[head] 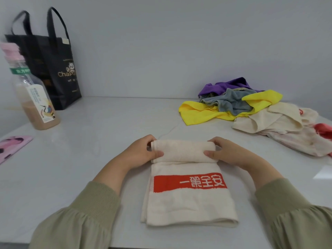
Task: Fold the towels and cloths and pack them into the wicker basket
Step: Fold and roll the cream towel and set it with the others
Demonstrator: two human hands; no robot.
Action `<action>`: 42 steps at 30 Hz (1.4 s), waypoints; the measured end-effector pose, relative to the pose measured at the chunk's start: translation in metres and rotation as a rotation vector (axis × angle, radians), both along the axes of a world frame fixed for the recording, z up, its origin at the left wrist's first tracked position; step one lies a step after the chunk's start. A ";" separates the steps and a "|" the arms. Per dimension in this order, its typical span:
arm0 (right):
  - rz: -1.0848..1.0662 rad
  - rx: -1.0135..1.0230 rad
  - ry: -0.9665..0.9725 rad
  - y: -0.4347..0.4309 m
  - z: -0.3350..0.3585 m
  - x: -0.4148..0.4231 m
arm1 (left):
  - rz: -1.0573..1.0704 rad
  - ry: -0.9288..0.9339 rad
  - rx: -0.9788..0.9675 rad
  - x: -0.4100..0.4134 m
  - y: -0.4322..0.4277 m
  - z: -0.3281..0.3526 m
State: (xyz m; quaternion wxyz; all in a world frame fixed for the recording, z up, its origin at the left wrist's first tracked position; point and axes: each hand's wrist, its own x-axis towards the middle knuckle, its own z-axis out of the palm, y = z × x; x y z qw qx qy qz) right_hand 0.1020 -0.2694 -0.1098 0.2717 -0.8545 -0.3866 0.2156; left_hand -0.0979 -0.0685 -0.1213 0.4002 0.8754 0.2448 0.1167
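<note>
Rolling cream towel (186, 198), left hand (143, 151), right hand (224, 153)

Left sleeve (77, 218): olive-green, soft matte fabric, gathered into loose folds above the cuff.
Right sleeve (294, 212): same olive-green, same gathers.
Cuffs (102, 196): ribbed knit, matching green, wide, ending partway up the forearm.
Left hand (143, 151): bare.
Right hand (224, 153): bare, thumbnail short.

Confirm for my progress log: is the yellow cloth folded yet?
No, the yellow cloth lies crumpled against a grey cloth.
</note>
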 end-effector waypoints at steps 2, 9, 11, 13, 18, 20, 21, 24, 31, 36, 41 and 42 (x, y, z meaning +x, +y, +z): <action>0.002 0.028 0.041 -0.001 0.000 0.001 | 0.012 -0.017 0.013 0.000 -0.002 0.002; 0.048 0.140 0.108 -0.003 0.004 -0.001 | 0.037 -0.126 0.026 -0.001 -0.006 0.007; 0.046 0.165 0.086 -0.003 0.005 -0.004 | 0.059 -0.172 0.027 0.000 -0.007 0.007; 0.021 0.192 0.016 -0.001 0.006 -0.006 | 0.093 -0.221 0.044 0.001 -0.008 0.007; -0.095 0.340 -0.238 0.012 -0.001 -0.014 | 0.165 -0.314 0.203 0.008 -0.015 0.003; -0.122 0.358 -0.325 0.016 -0.004 -0.017 | 0.167 -0.336 0.305 0.011 -0.016 0.000; -0.119 0.353 -0.360 0.017 -0.005 -0.019 | 0.158 -0.345 0.352 0.011 -0.015 -0.002; -0.022 0.294 -0.510 0.013 -0.007 -0.024 | 0.094 -0.307 0.385 0.006 -0.013 -0.004; 0.036 0.393 -0.052 -0.010 -0.006 -0.019 | 0.013 -0.172 0.014 -0.011 -0.006 -0.005; 0.045 0.154 -0.040 -0.004 -0.012 -0.020 | 0.109 -0.111 -0.022 -0.006 -0.006 -0.006; 0.101 0.085 0.031 -0.007 -0.011 -0.016 | 0.076 -0.006 -0.097 -0.010 -0.001 -0.003; 0.085 0.127 0.134 -0.008 -0.006 -0.019 | 0.070 -0.003 -0.092 -0.010 -0.002 -0.002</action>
